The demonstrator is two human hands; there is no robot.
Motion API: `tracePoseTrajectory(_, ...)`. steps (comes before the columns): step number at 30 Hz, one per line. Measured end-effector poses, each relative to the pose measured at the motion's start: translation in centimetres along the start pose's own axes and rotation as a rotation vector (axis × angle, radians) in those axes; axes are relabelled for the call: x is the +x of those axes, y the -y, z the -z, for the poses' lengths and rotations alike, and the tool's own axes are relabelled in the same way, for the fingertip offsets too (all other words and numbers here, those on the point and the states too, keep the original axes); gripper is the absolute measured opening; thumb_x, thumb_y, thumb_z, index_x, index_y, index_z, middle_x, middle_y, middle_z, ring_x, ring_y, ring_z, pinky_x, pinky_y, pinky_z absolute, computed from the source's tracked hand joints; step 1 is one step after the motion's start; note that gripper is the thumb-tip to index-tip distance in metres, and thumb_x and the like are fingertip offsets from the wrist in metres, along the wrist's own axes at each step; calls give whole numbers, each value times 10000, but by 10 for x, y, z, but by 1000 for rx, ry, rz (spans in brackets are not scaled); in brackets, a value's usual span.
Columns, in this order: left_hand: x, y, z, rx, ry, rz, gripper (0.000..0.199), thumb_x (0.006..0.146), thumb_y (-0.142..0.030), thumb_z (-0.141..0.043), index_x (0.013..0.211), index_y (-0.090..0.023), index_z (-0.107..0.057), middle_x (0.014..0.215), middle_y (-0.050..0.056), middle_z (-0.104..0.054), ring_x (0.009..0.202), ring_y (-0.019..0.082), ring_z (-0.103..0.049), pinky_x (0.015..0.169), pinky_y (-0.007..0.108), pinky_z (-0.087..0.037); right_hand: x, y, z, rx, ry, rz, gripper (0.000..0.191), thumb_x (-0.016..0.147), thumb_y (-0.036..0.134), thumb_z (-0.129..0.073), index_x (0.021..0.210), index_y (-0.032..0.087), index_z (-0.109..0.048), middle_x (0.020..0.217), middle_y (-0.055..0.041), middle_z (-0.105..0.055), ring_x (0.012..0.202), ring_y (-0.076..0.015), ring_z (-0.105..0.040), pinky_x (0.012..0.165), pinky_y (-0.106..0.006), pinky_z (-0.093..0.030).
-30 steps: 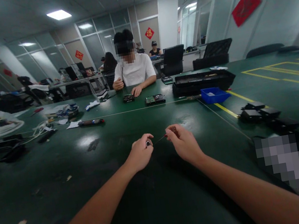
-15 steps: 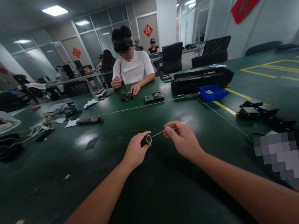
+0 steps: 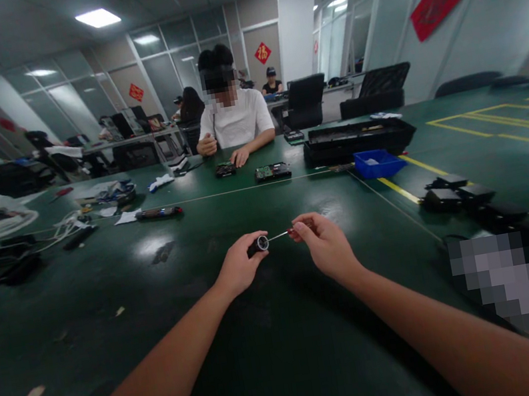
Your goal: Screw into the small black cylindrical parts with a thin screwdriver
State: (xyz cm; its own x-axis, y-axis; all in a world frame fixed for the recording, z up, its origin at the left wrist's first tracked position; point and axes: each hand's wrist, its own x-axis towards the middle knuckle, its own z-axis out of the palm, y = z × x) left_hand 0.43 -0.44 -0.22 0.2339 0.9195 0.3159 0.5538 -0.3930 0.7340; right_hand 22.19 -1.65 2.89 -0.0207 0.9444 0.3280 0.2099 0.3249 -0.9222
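Above the dark green table (image 3: 273, 372), my left hand (image 3: 239, 266) is closed around a short black cylinder (image 3: 258, 245) with a silvery ring at its end, which faces me and to the right. What kind of part it is I cannot make out. My right hand (image 3: 325, 242) pinches the red handle of a screwdriver (image 3: 290, 231). Its thin metal shaft points left, and the tip is at the cylinder's ringed end; whether it goes inside I cannot tell.
Across the table a person in a white shirt (image 3: 239, 121) handles a circuit-board device (image 3: 225, 169); another board (image 3: 273, 171) lies nearby. A black tray (image 3: 359, 140), a blue bin (image 3: 379, 164) and black blocks (image 3: 456, 193) stand right. Left lie a dark tube (image 3: 159, 213) and cables (image 3: 69, 225).
Both hands stay nearly in place. The cylinder's ringed end is turned slightly, and my right fingers have shifted a little on the screwdriver handle.
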Motion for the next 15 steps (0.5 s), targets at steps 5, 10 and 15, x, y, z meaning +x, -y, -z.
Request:
tracePoseTrajectory(5,0,-5,1,-5,-3,23,393,871,-176,-679,1260,-220,-653,1299,81,-660,1219,265,-596,1103,447,-419,2,-4,-1,43,-5,-25,250,924,424,-569,981,192,-642,896,-82,-746,821,-214,-713,811,-393,-561)
tracePoseTrajectory(10,0,-3,1,23,-5,-11,382,878,-186,-683,1257,-227,-667,1290,69,-671,1216,257,-596,1103,436,-410,2,0,1,-52,-44,-41,283,929,454,-574,960,189,-669,864,-74,-754,795,-208,-706,763,-360,-539)
tracePoseTrajectory(15,1,2,2,75,-25,-36,400,878,-206,-703,1272,-257,-669,1283,51,-678,1198,254,-599,1089,439,-412,-1,9,5,-325,-65,-30,471,897,633,-581,701,210,-647,603,-27,-673,571,-183,-614,602,-318,-439)
